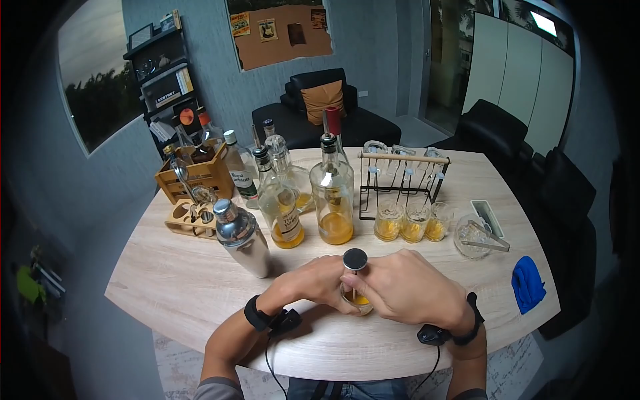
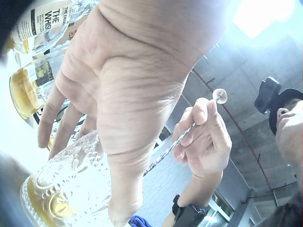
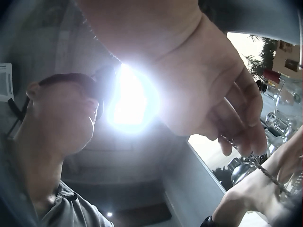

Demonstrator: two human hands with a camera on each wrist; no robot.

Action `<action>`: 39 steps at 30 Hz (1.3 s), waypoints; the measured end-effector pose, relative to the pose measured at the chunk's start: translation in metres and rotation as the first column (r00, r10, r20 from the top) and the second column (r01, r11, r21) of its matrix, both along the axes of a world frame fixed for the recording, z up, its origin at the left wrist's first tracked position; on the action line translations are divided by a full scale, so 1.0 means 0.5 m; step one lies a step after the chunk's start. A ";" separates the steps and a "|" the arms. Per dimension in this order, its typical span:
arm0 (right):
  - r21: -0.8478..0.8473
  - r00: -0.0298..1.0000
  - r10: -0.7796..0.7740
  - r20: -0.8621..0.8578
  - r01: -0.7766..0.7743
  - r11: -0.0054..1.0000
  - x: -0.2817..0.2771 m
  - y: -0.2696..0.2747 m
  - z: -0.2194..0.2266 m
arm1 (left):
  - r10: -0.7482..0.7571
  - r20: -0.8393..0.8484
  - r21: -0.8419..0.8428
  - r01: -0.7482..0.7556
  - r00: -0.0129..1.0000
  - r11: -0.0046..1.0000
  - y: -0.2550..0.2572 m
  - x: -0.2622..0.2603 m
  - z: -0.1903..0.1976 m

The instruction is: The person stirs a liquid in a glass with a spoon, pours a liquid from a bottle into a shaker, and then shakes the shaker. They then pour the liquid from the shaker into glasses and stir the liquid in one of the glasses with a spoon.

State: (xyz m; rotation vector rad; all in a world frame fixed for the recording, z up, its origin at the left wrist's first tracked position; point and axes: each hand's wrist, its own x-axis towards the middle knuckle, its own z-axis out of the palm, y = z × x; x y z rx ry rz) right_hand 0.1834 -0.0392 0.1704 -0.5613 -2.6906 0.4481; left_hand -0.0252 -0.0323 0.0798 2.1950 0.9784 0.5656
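Note:
A patterned glass (image 1: 361,306) (image 2: 71,189) with amber liquid stands near the table's front edge. Around its side curl the fingers and thumb of the left hand (image 1: 319,280) (image 2: 128,85). Above the glass, the right hand (image 1: 410,287) (image 2: 203,137) (image 3: 213,90) pinches a twisted metal spoon (image 2: 165,153) (image 3: 270,176) that slants down towards the glass. The spoon's round end disc (image 2: 219,96) shows above the fingers in the left wrist view. A dark round disc (image 1: 355,259) stands over the glass in the head view. The spoon's lower end is hidden.
Left of the hands stand a steel shaker (image 1: 248,243), a wooden holder (image 1: 183,220) and a bottle crate (image 1: 193,177). Bottles (image 1: 335,200) stand behind. Small filled glasses (image 1: 413,223) sit by a black rack (image 1: 362,193); tongs (image 1: 490,235) and a blue cloth (image 1: 528,283) lie right.

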 end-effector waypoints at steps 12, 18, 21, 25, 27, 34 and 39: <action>0.064 0.989 -0.128 -0.073 0.133 0.989 -0.011 0.041 -0.014 | 0.005 -0.279 0.059 0.012 0.960 0.998 0.013 -0.001 -0.011; 0.068 0.971 -0.235 -0.041 0.237 0.969 0.005 0.036 -0.003 | -0.042 -0.149 0.055 0.050 0.988 0.997 0.006 0.005 0.011; 0.083 0.971 -0.238 0.013 0.236 0.968 0.009 0.023 0.006 | -0.028 -0.168 0.027 0.033 0.985 0.999 0.008 0.003 0.005; 0.047 0.975 -0.198 0.104 0.194 0.980 0.006 -0.005 0.020 | -0.043 -0.152 0.062 0.052 0.988 0.997 0.015 -0.001 -0.015; 0.052 0.990 -0.140 0.029 0.138 0.989 0.002 -0.010 0.004 | -0.073 -0.158 0.072 0.085 0.985 0.994 0.016 -0.005 -0.019; 0.069 0.998 -0.063 0.004 0.063 0.996 -0.011 0.014 -0.012 | -0.033 -0.208 -0.112 0.009 0.978 0.994 0.005 -0.002 0.000; 0.074 0.990 -0.132 -0.045 0.135 0.988 -0.004 0.026 -0.012 | -0.043 -0.251 0.075 0.064 0.967 0.995 0.015 -0.003 -0.010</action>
